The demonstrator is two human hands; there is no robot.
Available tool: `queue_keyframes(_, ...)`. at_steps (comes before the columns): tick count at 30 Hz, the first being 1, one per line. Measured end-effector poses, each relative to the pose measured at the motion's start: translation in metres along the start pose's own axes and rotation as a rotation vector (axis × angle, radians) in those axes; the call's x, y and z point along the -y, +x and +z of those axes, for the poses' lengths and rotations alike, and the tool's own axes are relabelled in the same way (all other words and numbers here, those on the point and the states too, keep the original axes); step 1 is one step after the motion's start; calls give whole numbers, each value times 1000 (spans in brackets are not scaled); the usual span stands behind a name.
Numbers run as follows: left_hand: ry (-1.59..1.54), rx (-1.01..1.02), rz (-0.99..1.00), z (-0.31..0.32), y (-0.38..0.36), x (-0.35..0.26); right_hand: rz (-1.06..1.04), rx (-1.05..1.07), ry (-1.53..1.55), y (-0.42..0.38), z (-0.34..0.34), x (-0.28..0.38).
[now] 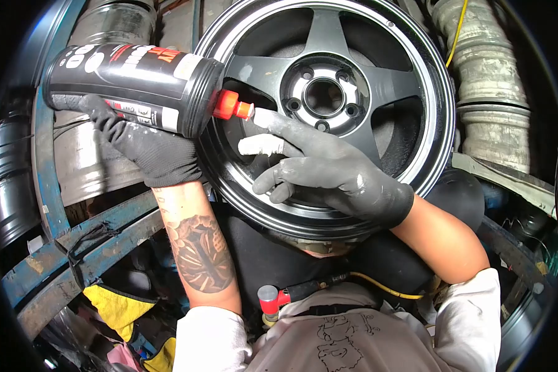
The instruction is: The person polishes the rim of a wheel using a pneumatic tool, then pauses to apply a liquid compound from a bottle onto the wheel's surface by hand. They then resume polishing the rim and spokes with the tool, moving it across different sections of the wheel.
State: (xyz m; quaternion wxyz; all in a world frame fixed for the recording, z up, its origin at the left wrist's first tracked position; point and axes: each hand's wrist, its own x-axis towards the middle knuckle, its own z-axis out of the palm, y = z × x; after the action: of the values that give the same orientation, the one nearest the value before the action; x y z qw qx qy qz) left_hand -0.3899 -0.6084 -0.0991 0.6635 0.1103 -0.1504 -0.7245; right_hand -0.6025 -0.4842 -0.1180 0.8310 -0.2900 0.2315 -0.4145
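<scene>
My left hand (149,142), in a black glove, grips a large black bottle (136,80) from below. The bottle lies on its side in the air, its red nozzle (232,105) pointing right. At the nozzle's tip is the index finger of my right hand (335,170), gloved in dark grey, fingers apart and holding nothing. White paste coats the tips of its index and middle fingers. Behind both hands, a dark five-spoke wheel rim (327,31) with a shiny lip leans up against my lap. Part of its lower spokes is hidden by my right hand.
An air tool with a red head (269,300) and yellow hose (384,288) lies across my lap. Stacked metal rims (493,80) stand at the right, others (115,28) at the left. A blue metal frame (46,180) and yellow cloths (118,307) are at the left.
</scene>
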Motion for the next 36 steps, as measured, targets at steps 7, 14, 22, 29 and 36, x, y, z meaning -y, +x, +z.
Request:
queue_keyframes(7,375,-27,61,-23,13,-7,-58,-4,62,-3,-3,-12)
queue_keyframes(14,706,-71,249,-27,19,-9,-14,11,121,-5,-2,-13)
queue_keyframes(22,99,94,-72,-21,12,-31,-98,28,-41,-4,-13,-28)
queue_keyframes(29,311,-22,-357,-84,48,-124,154,-26,-521,0,-27,-17)
queue_keyframes(36,686,-551,-486,-160,51,-139,74,-31,-808,-6,-18,-9)
